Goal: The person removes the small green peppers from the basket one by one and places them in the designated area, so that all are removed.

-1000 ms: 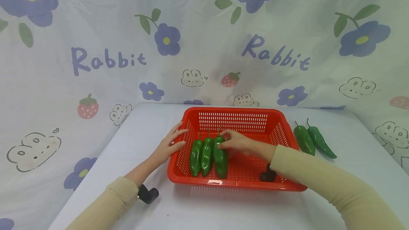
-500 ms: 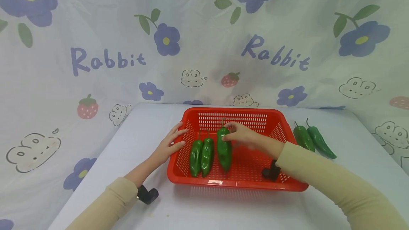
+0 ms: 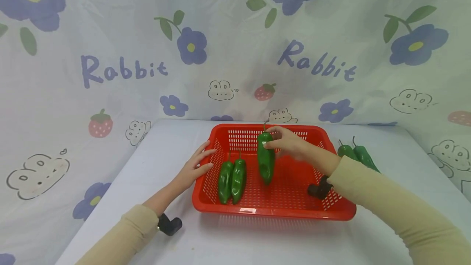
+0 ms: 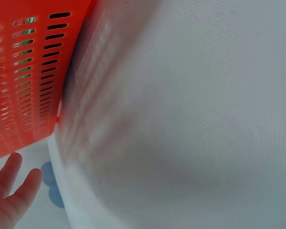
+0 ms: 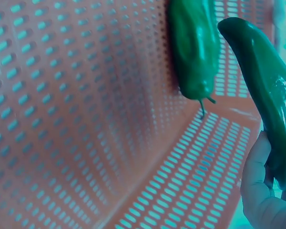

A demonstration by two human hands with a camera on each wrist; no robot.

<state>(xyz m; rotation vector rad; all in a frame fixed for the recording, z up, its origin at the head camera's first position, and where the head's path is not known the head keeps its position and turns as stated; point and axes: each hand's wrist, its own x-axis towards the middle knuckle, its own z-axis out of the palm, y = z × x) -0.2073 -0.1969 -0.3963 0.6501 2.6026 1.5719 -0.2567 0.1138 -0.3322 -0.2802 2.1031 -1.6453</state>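
Note:
In the head view a red plastic basket [image 3: 243,210] stands on the white table. My right hand [image 3: 288,142] pinches a long green pepper [image 3: 265,160] near its stem end, with the tip hanging down above the basket floor. The right wrist view shows this held pepper [image 5: 269,81] tilted, thumb and fingers round its thick end. Two more green peppers, one on the left [image 3: 225,182] and one beside it [image 3: 238,180], lie side by side in the basket's left part. My left hand [image 3: 193,167] rests its spread fingers on the basket's left rim.
Right of the basket, two green peppers lie on the table, a nearer one [image 3: 346,151] and a farther one [image 3: 364,158], partly behind my right sleeve [image 3: 390,203]. A flowered cloth [image 3: 235,52] hangs behind the table.
My right hand has lifted the third green pepper from beside the other two and carried it up and to the right. My left hand has stayed at the rim.

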